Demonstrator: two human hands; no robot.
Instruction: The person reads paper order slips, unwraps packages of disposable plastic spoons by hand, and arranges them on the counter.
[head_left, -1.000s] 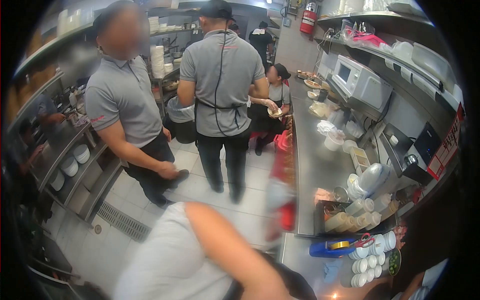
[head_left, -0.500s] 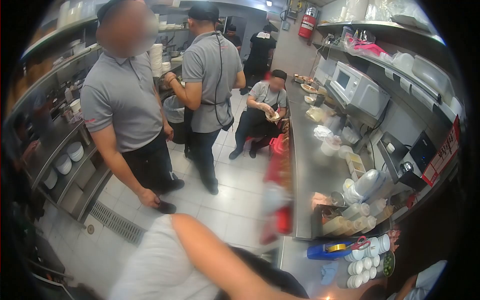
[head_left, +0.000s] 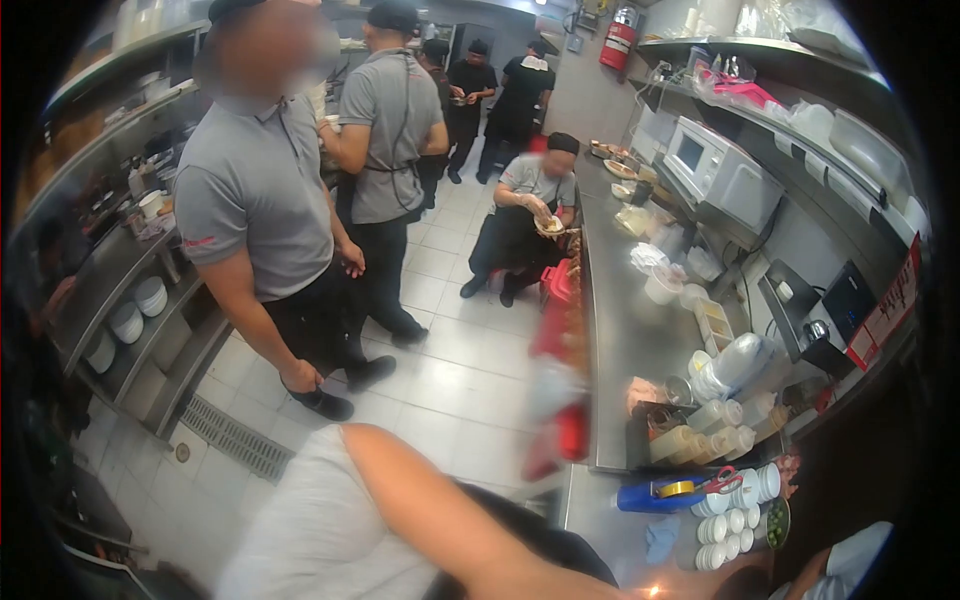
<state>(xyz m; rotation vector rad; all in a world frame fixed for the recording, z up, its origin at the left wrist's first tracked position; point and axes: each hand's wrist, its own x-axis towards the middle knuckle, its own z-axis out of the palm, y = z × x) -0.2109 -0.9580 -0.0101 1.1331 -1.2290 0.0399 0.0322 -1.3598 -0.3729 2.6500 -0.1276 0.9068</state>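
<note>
Neither of my hands shows. A bare forearm (head_left: 440, 510) with a light grey sleeve (head_left: 310, 520), apparently my left arm, crosses the bottom of the view, and its hand lies past the lower edge. A second light sleeve (head_left: 858, 560) with part of an arm shows at the lower right; its hand is hidden too. Near the forearm's far end, a small bright flame or light (head_left: 654, 591) glows on the steel counter. Close by are a blue cloth (head_left: 660, 540), a blue tape dispenser (head_left: 645, 497), red-handled scissors (head_left: 722, 482) and stacked white cups (head_left: 712, 530).
Squeeze bottles (head_left: 715, 415) stand along the counter (head_left: 625, 400), below a microwave (head_left: 710, 165). On the left, a co-worker (head_left: 260, 200) stands close. Another crouches, holding a bowl (head_left: 550, 228), near a red bin (head_left: 557, 280). More people stand behind. A drain grate (head_left: 235, 440) crosses the floor.
The standing co-worker at the back has shifted left, and more people show behind. The near co-worker has moved slightly right and down in view. My arm stays nearly the same.
</note>
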